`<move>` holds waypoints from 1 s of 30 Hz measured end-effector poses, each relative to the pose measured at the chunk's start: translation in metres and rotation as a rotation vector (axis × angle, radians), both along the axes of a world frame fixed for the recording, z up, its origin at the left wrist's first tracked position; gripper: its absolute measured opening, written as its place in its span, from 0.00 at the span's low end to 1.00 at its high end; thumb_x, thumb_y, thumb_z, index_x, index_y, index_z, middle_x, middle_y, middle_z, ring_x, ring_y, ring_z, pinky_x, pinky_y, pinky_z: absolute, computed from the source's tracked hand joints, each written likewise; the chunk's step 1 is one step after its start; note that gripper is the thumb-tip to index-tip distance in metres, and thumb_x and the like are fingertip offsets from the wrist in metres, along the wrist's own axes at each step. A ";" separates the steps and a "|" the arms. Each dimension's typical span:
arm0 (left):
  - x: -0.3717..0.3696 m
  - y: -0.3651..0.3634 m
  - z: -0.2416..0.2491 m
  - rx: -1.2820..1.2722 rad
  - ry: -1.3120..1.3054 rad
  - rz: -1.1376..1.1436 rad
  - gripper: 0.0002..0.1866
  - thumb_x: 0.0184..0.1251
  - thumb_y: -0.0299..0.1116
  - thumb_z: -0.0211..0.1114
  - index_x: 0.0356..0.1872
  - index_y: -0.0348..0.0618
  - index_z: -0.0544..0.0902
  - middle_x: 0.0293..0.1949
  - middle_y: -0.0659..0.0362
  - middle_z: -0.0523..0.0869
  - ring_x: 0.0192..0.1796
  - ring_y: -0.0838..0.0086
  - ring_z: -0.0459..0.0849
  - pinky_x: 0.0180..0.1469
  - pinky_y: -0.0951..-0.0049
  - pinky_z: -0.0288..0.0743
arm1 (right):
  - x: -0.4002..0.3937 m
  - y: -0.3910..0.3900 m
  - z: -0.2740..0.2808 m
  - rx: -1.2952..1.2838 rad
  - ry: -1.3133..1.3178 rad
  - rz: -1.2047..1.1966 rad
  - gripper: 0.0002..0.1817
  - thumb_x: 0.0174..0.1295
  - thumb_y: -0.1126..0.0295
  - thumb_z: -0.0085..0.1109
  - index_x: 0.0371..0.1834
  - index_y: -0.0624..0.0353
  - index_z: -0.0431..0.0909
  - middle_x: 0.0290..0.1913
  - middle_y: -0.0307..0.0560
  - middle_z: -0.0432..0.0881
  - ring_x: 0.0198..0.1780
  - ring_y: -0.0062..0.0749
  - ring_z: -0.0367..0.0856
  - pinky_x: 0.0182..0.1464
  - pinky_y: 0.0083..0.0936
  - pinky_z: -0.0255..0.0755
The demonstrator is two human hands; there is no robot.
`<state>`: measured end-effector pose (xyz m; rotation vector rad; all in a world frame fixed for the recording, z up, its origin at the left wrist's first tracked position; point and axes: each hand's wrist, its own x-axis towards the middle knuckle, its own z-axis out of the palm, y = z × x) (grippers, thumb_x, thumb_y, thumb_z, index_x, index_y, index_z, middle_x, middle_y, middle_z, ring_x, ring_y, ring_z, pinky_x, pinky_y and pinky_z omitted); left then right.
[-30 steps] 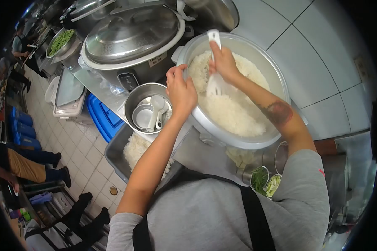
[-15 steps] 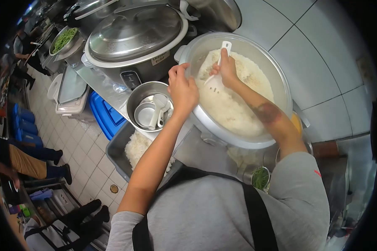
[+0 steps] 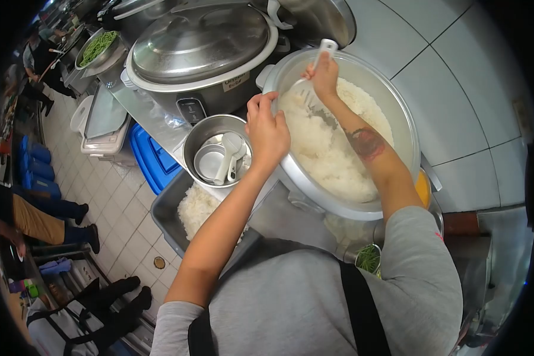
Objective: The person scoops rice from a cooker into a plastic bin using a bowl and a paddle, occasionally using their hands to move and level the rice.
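A large open rice cooker [image 3: 407, 118] full of white cooked rice [image 3: 332, 163] stands in front of me. My right hand [image 3: 324, 77] is closed round the handle of a white rice paddle [image 3: 328, 45]. The paddle's slotted blade lies against the rice at the cooker's far left side, partly covered by grains. My left hand [image 3: 268, 132] grips the cooker's left rim, fingers bent over the edge. Just left of that hand sits a round steel pot [image 3: 189, 145] holding white scoops [image 3: 229, 155] and a metal cup [image 3: 210, 164].
A lidded rice cooker [image 3: 199, 50] stands at the back left. Below the steel pot is a grey tub [image 3: 167, 221] with rice, beside a blue lid [image 3: 151, 159]. A tiled wall [image 3: 445, 107] borders the right. Co-workers [image 3: 41, 222] are on the left.
My right hand and the paddle have moved up and slightly left, turning over rice, which now lies in loose clumps. The left hand stays on the rim. The view has shifted slightly.
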<state>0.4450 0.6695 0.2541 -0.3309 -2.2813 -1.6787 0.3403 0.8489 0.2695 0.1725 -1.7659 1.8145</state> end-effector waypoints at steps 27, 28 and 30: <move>0.000 -0.003 0.002 -0.014 0.036 -0.016 0.20 0.58 0.25 0.55 0.53 0.46 0.71 0.55 0.50 0.68 0.58 0.54 0.69 0.57 0.54 0.61 | 0.079 0.013 0.011 -0.192 -0.379 -0.135 0.24 0.68 0.47 0.43 0.32 0.61 0.64 0.12 0.40 0.64 0.11 0.25 0.63 0.18 0.25 0.66; 0.002 -0.002 0.002 -0.006 0.050 -0.019 0.20 0.58 0.25 0.55 0.53 0.46 0.71 0.55 0.50 0.68 0.58 0.54 0.69 0.57 0.54 0.61 | 0.089 0.016 0.016 -0.200 -0.400 -0.155 0.24 0.68 0.47 0.44 0.34 0.61 0.64 0.13 0.40 0.63 0.11 0.24 0.63 0.17 0.25 0.65; 0.003 0.000 0.004 0.001 0.029 -0.023 0.20 0.58 0.25 0.55 0.53 0.45 0.72 0.55 0.50 0.68 0.57 0.55 0.69 0.57 0.55 0.62 | 0.089 0.021 0.034 -0.106 -0.489 -0.080 0.24 0.67 0.48 0.45 0.34 0.61 0.65 0.13 0.40 0.63 0.11 0.24 0.63 0.17 0.25 0.65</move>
